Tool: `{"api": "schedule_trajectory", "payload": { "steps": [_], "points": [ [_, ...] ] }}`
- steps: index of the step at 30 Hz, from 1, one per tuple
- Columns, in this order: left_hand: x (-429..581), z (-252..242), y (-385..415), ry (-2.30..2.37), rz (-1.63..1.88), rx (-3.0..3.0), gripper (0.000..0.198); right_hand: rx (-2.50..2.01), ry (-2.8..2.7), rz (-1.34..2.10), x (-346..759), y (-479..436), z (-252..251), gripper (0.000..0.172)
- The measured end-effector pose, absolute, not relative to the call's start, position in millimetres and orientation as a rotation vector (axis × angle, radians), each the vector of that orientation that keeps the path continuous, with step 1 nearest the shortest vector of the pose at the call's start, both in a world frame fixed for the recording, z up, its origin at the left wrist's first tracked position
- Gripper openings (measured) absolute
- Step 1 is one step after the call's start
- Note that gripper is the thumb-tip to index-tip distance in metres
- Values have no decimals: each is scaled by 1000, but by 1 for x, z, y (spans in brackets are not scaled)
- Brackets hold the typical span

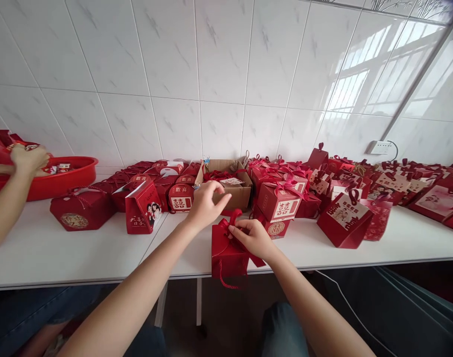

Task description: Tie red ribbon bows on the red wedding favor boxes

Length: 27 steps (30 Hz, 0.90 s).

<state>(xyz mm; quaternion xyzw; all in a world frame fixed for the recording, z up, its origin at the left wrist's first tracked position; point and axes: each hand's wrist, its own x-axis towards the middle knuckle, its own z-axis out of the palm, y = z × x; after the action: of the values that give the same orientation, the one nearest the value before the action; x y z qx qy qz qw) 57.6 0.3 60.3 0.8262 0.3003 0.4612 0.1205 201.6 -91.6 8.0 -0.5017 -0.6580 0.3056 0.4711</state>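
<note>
A red gift box [226, 260] sits at the table's front edge, with a twisted red cord [222, 276] hanging from its side. On its top is a red ribbon [235, 216], and my right hand [253, 239] pinches it there between thumb and fingers. My left hand [207, 204] is in the air just above and left of that box, thumb and forefinger apart, nothing visible in it. Behind it stands an open cardboard box [242, 198] holding red ribbon and a printed card. Stacked red boxes [282, 202] with bows are to the right of it.
Many red gift boxes line the wall, among them a trapezoid one [142, 208] and a hexagonal one [81, 210]. At far left another person's hand [29, 159] is over a red basin [81, 173]. A power strip [379, 147] is on the tiled wall.
</note>
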Motion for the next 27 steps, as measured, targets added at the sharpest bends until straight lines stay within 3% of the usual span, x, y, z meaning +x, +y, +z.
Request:
{"api": "schedule_trajectory", "payload": {
  "steps": [3,6,11,16,20,27],
  "points": [
    [39,51,-13,891,1177,2309,25,-1215,-1614,769,203,-91,6,37],
    [28,38,-27,814,951,2268,22,-1192,-1625,790,205,-91,5,39],
    [28,18,-37,746,1129,2111,16,-1164,-1589,795,205,-93,3,39],
    [32,14,-44,717,1005,2037,9,-1176,-1629,746,205,-93,1,37],
    [38,14,-43,776,971,2022,22,-1200,-1650,691,206,-92,-2,38],
    [40,6,-39,795,1057,2034,16,-1219,-1595,680,204,-90,-6,36]
  ]
}}
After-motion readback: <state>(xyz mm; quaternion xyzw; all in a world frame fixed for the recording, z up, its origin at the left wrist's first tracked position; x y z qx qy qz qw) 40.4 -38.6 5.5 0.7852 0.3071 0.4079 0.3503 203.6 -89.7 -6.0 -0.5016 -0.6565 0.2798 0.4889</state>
